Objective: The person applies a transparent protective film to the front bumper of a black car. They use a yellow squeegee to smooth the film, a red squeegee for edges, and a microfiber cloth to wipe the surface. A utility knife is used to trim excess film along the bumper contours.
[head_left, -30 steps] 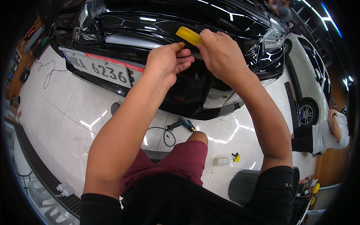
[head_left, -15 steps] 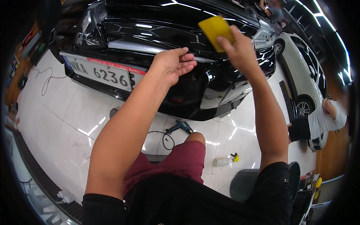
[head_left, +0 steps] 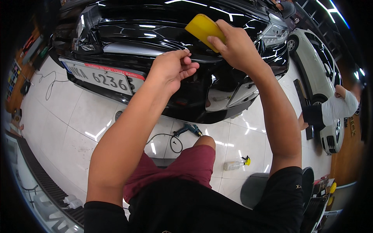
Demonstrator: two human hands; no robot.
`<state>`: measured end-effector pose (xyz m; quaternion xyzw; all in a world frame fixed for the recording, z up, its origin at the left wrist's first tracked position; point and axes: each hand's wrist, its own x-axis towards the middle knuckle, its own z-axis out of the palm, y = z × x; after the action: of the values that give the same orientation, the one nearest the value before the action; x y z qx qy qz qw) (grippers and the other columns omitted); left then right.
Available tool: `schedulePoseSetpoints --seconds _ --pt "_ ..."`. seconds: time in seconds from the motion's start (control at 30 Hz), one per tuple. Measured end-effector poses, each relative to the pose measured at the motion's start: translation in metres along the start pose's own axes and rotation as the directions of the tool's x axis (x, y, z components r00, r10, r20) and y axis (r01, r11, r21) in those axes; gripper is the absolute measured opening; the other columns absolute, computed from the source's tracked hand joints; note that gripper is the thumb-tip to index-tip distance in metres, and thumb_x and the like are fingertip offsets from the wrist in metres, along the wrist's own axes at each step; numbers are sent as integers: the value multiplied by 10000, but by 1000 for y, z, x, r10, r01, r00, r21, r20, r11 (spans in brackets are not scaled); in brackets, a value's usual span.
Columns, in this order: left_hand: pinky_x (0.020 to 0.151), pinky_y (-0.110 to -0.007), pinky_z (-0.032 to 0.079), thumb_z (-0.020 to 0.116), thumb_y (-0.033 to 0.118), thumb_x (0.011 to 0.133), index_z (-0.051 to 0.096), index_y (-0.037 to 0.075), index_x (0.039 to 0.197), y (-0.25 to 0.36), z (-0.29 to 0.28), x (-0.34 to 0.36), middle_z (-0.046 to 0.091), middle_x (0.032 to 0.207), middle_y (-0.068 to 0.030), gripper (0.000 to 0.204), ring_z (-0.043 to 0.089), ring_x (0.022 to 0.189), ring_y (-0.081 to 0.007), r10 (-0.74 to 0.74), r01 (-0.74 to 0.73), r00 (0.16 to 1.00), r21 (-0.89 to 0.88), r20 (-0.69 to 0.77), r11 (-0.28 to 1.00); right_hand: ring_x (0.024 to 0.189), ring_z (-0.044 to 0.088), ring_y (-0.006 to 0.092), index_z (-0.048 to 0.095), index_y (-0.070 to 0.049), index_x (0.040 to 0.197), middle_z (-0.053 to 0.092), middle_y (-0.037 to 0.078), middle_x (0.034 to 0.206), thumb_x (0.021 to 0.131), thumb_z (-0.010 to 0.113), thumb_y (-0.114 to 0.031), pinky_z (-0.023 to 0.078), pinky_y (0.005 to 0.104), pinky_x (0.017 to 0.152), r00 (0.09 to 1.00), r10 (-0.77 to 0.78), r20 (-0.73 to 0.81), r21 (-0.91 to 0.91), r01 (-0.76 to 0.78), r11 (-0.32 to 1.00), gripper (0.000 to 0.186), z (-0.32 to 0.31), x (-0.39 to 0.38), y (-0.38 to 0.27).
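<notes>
My right hand grips a flat yellow squeegee between thumb and fingers. The squeegee is tilted over the glossy rear of a black car, and I cannot tell whether its edge touches the surface. To its lower left, my left hand is closed in a pinch, with thumb and forefinger pressed together near the end of a silvery trim strip. Whatever sits in that pinch, if anything, is too small to make out. A white licence plate is mounted on the car left of my left hand.
Below the bumper, a dark green heat gun with a cord lies on the tiled floor. Right of my knee is a clear spray bottle with a yellow head. A grey bin stands by my right arm. A person stands near a white car.
My right hand has moved left and slightly down with the squeegee, which is now tilted more toward my left hand. My left hand has shifted slightly left, still pinched.
</notes>
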<state>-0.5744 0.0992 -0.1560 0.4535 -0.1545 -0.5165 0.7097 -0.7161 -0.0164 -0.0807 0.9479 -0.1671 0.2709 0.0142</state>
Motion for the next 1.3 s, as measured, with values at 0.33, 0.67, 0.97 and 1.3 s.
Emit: schedulePoseSetpoints --seconds 0.33,0.67,0.97,1.3 --pt "705 -275 580 632 161 974 634 -4 1015 1 -9 -3 636 798 -31 170 671 751 -175 6 -9 1000 113 25 994 863 686 360 508 -43 1069 690 157 834 954 588 -155 403 615 1033 980 -170 99 -181 186 966 180 14 -12 -11" --pt "820 -368 473 715 158 870 715 61 1041 60 -46 18 646 955 -79 196 593 936 -259 589 -600 206 576 782 -555 932 666 338 528 -59 1051 646 134 904 919 601 -107 388 613 1073 986 -146 75 -172 157 973 158 17 -23 -23" --pt "864 -372 419 779 301 802 654 107 1045 77 -40 47 566 1001 -37 335 539 976 -229 291 -544 111 303 950 -783 795 621 423 541 -17 1016 630 211 805 958 611 -241 436 509 1007 988 142 -67 14 -141 990 241 1 -22 -3" --pt "900 -405 420 809 309 744 601 65 1108 78 -49 55 580 1113 -55 485 553 1015 -225 180 -451 94 203 979 -869 832 664 345 507 -43 979 661 124 821 941 598 -141 336 600 1092 987 -62 149 -240 97 966 139 14 -18 -32"
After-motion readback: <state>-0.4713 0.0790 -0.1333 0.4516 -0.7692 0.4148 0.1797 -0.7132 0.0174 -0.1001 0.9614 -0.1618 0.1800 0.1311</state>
